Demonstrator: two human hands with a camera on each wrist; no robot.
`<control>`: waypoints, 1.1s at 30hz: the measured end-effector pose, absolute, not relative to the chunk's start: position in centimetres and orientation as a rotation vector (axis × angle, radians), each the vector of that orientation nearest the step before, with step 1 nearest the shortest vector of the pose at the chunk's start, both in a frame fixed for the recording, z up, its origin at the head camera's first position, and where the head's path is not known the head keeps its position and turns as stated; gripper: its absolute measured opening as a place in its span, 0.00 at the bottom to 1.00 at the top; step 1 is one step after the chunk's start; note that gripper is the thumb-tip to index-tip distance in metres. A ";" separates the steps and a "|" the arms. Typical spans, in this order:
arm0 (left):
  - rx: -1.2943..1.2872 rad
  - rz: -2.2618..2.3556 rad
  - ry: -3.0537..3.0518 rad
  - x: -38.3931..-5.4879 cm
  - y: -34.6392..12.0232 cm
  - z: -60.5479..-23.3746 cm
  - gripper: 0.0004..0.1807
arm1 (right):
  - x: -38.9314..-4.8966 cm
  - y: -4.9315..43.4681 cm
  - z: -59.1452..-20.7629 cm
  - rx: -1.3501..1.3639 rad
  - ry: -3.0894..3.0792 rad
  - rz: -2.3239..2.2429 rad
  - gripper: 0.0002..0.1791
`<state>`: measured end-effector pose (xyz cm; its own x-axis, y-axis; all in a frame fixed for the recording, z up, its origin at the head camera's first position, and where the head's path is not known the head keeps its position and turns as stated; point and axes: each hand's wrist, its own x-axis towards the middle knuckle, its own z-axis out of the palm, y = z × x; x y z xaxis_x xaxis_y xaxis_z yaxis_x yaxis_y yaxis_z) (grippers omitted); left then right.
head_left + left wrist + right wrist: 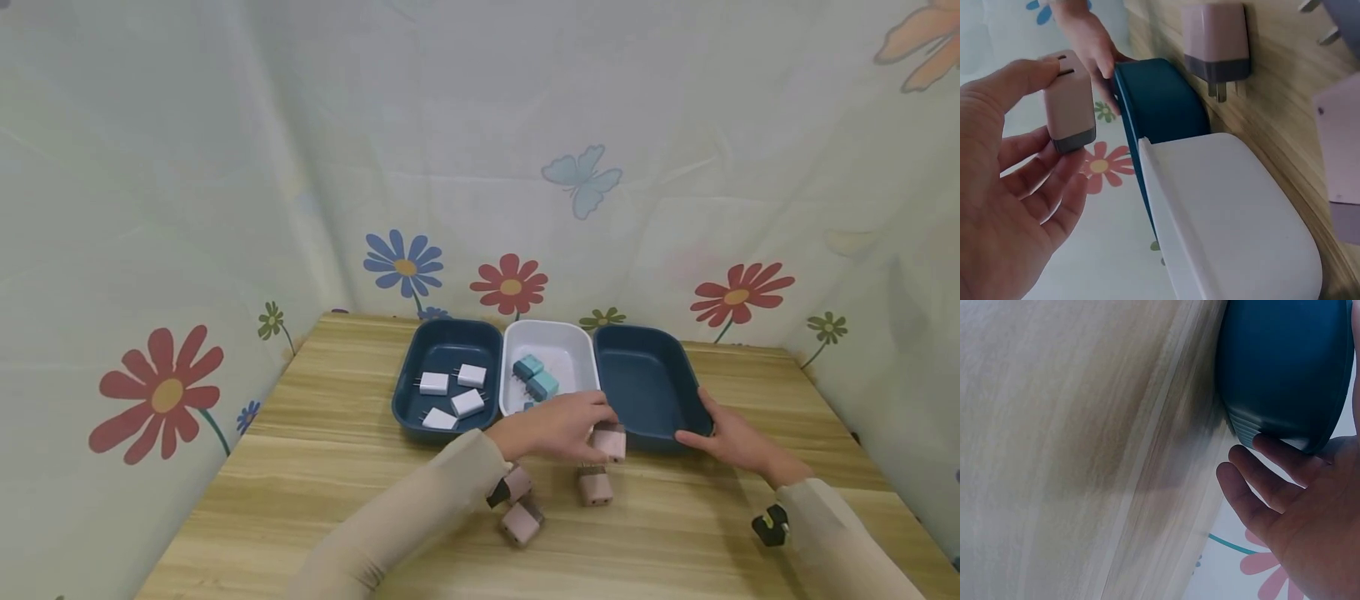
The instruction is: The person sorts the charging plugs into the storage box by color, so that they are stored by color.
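My left hand [558,423] pinches a pink charger plug [1067,103] with a grey end between thumb and fingers, in front of the seam between the white tray [551,335] and the right dark blue tray [637,371]. Below that hand, another pink plug [596,490] lies on the table. Two more pink plugs, one [521,525] nearer me and one [517,482] partly covered by the left wrist, lie to its left. My right hand [738,442] holds the right tray at its near right corner, thumb on the front, fingers along the side.
Several white charger plugs [468,404] lie in the left dark blue tray [457,332]. Teal plugs [542,385] sit inside the white tray. All three trays stand side by side on the wooden table [337,400], before a flowered curtain [450,125].
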<state>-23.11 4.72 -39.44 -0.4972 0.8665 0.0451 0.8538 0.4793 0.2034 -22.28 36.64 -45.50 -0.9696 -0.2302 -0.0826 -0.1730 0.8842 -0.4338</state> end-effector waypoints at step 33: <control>1.210 0.356 2.863 -28.9 9.9 -43.5 0.27 | -22.3 36.5 -45.5 -0.279 2.926 -0.684 0.58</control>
<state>-28.90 9.92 -43.49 -0.7010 0.7091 0.0760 0.7061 0.6752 0.2133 -22.26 36.50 -45.54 -0.9753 -0.2065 -0.0782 -0.1505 0.8808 -0.4490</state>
